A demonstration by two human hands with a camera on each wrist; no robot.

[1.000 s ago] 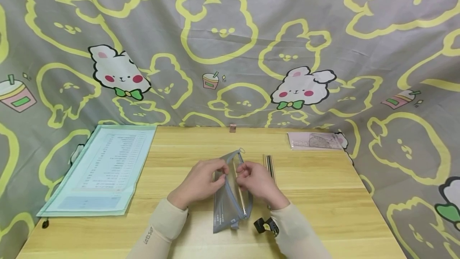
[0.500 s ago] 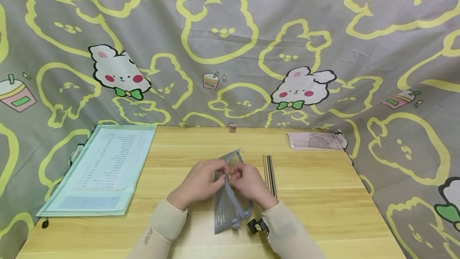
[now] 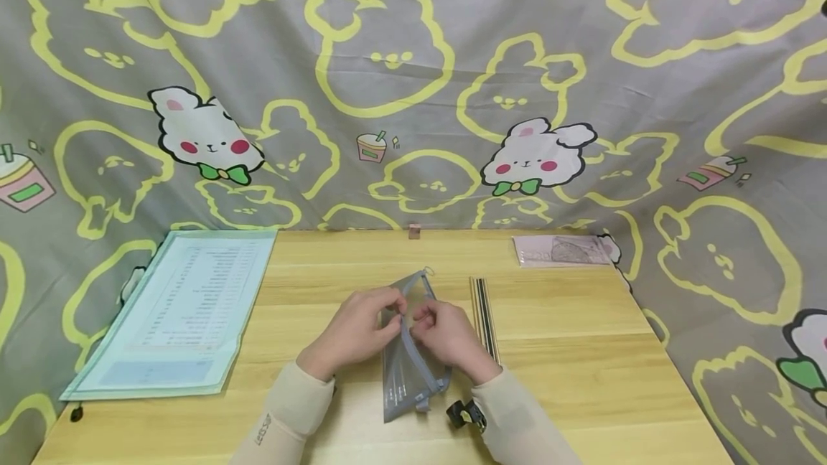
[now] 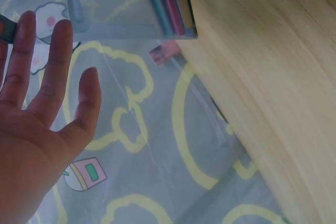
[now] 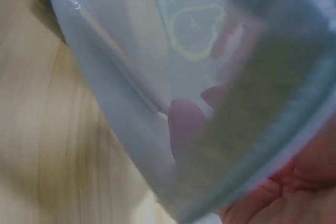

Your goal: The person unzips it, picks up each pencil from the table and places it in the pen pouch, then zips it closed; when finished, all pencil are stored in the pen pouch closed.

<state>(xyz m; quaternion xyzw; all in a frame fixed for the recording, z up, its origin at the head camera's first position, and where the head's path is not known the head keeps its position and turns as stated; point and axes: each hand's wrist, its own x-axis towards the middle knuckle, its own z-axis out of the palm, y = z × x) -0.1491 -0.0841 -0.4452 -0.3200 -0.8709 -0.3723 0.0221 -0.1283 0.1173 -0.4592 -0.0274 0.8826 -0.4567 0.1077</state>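
Note:
A grey see-through pencil pouch point(image 3: 402, 382) with a blue-grey zip stands unzipped on the table. My left hand point(image 3: 362, 325) pinches the left edge of its mouth. The right hand point(image 3: 449, 332) reaches in at the mouth, thumb and forefinger curled close together. Up close in the right wrist view, a finger point(image 5: 186, 124) shows through the mesh beside the end of a slim stick point(image 5: 128, 74); I cannot tell whether it is held. Several coloured pencils point(image 4: 167, 3), teal, red and brown, lie in the pouch's corner in the left wrist view.
Several slim gold and black sticks point(image 3: 484, 321) lie just right of the pouch. A teal-edged document folder point(image 3: 174, 314) is at the left, a flat pinkish packet point(image 3: 562, 250) at the back right. A patterned curtain point(image 3: 413, 92) stands behind the table.
My right hand has moved left, towards the left hand, and the long stick visible inside the pouch is now hidden. The left hand keeps its grip. The head view has shifted slightly.

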